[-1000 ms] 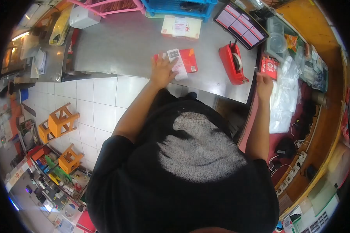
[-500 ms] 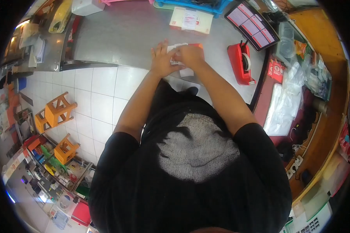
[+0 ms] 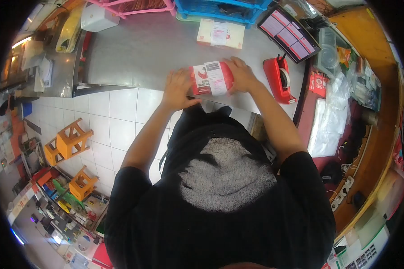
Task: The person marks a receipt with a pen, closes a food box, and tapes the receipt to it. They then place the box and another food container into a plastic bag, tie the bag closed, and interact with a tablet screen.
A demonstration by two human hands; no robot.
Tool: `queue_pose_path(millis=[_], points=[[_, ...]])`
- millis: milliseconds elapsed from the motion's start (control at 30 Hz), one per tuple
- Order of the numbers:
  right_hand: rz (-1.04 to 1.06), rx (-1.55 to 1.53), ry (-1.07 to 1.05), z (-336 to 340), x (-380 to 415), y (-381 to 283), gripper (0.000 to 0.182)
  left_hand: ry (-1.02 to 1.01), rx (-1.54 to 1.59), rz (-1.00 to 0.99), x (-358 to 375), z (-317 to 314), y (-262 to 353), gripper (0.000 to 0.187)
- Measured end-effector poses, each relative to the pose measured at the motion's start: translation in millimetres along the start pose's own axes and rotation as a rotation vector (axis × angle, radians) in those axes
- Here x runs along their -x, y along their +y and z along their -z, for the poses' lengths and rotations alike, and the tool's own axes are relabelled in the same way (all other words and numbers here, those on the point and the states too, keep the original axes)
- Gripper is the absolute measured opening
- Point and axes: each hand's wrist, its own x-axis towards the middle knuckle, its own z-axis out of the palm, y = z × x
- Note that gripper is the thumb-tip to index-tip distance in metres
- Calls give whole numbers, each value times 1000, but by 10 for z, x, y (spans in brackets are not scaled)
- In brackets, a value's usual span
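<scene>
Across the upper middle of the frame, steel tabletop (image 3: 134, 45) carries the cream box (image 3: 233, 36) with a label strip near its far edge, the red tape dispenser (image 3: 272, 80) right of center, and the red-and-white box (image 3: 201, 80) between them and the near edge. Label (image 3: 216, 80) lies over that smaller box; left hand (image 3: 178, 89) at its left side, right hand (image 3: 242, 76) at its right, fingers of both spread and grasping it from either side.

A metal counter (image 3: 130, 49) carries a red box (image 3: 203, 75), white box (image 3: 206, 32) and tape dispenser (image 3: 273, 80).
</scene>
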Motion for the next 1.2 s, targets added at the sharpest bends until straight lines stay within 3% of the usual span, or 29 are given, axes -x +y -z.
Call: queue_pose_path(millis=[33, 133, 233, 367, 467, 567, 667, 767, 867, 1000, 1133, 1200], points=[[-25, 10, -87, -12, -3, -85, 115, -8, 59, -4, -102, 30, 52, 94], [-49, -162, 41, -257, 4, -235, 121, -37, -87, -33, -319, 14, 100, 97], [-21, -354, 50, -408, -62, -450, 120, -81, -65, -30, -340, 136, -231, 97], [-87, -164, 558, -254, -691, -248, 113, -156, -44, 2, -40, 424, -834, 93], [-289, -14, 401, 254, -1137, -85, 107, -129, -76, 18, 137, 563, -1223, 91], [-283, 297, 185, 311, -1306, -8, 100, -75, -64, 53, 170, 671, -1554, 94], [-349, 253, 100, 313, -1268, -8, 95, -61, 49, 30, 96, 687, -1909, 96], [-250, 248, 89, 243, -982, 108, 83, -22, 39, -41, -226, 704, -1922, 100], [-259, 296, 255, 104, -580, 225, 74, -52, 58, -103, -671, 581, -1717, 106], [-432, 400, 572, 60, 52, 80, 70, -77, 175, -161, -1030, 276, -1330, 109], [-455, 124, 865, 346, 921, -12, 61, -93, 112, -201, -1138, 350, -954, 112], [-694, 132, 1069, 294, 1402, 423, 59, -70, 104, -201, -1072, 415, -960, 114]])
